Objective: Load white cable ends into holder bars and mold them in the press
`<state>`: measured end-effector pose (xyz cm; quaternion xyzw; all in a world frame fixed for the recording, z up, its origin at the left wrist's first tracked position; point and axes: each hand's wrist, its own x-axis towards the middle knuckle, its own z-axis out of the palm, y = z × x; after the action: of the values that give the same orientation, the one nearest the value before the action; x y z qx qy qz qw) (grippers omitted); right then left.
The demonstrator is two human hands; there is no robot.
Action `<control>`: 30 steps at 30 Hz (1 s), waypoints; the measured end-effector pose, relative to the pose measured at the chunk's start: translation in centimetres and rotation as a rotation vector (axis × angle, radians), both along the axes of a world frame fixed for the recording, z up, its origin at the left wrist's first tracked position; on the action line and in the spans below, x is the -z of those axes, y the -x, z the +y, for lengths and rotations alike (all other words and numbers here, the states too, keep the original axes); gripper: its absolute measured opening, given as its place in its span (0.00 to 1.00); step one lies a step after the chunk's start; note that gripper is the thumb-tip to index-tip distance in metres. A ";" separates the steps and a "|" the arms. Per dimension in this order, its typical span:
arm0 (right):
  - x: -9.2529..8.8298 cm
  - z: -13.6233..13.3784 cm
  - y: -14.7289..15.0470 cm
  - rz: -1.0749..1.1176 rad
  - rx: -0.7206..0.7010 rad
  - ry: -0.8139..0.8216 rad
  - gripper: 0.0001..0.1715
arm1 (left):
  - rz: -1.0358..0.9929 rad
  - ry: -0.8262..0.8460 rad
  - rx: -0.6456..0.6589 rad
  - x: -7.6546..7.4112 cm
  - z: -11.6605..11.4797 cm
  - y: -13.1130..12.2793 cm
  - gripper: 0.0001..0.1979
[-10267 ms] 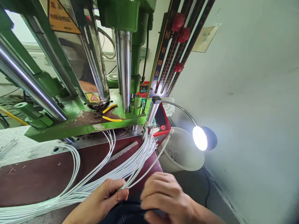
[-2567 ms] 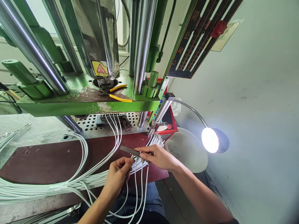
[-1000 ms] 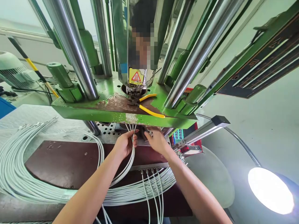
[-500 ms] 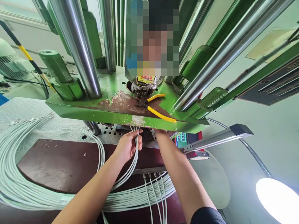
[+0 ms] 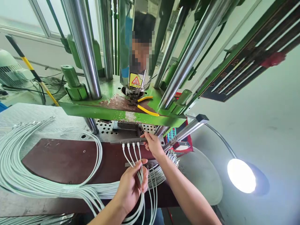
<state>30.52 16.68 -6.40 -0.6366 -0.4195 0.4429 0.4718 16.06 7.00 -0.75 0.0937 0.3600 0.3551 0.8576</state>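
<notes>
My right hand [image 5: 153,145] is closed on the right end of a flat metal bar [image 5: 127,141]. Several white cables [image 5: 128,153] run out of the bar's near side, each with a pale molded end. Lower down, my left hand [image 5: 133,182] wraps its fingers round these cables in one bunch. Just behind the bar is the machine's perforated metal bed [image 5: 106,128], below a green plate [image 5: 112,113]. Partly behind my left hand lies a second metal bar [image 5: 151,162] with cables hanging from it.
Yellow-handled pliers [image 5: 147,110] lie on the green plate beside steel columns [image 5: 82,47]. A large coil of white cable [image 5: 9,162] spreads over the brown board [image 5: 61,159] at left. A lit lamp [image 5: 241,175] stands at right.
My right hand has come out from under the green plate with the metal bar. My left hand has moved down and nearer with the cables. The view has shifted.
</notes>
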 end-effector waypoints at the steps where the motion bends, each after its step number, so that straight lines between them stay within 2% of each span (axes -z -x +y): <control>1: 0.2 -0.6 0.0 -0.018 0.004 0.007 0.32 | 0.010 0.012 -0.001 0.2 -0.2 0.1 0.11; 6: 0.5 -2.2 -0.5 -0.156 -0.034 0.023 0.33 | 0.069 0.023 0.017 1.3 -0.5 0.7 0.10; 11: 0.0 -2.6 -1.5 -0.366 -0.217 -0.013 0.17 | 0.074 -0.015 0.002 1.8 -0.3 0.8 0.11; 16: 0.3 -2.5 -1.3 -0.534 -0.243 -0.010 0.16 | 0.148 -0.001 -0.102 1.6 -0.5 0.8 0.12; 23: 0.5 -2.7 -0.5 -0.590 -0.320 -0.054 0.16 | 0.229 0.012 -0.129 0.6 -2.3 1.9 0.21; 27: 0.2 -2.9 -0.1 -0.585 -0.373 -0.076 0.14 | 0.248 0.017 -0.136 0.8 -2.9 2.5 0.27; 30: 0.3 -2.9 0.2 -0.581 -0.399 -0.074 0.14 | 0.237 0.021 -0.127 0.8 -3.1 2.7 0.26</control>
<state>30.34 13.82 -6.73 -0.6240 -0.6680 0.3113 0.2598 13.35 3.91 -1.59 0.1029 0.4678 0.3914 0.7857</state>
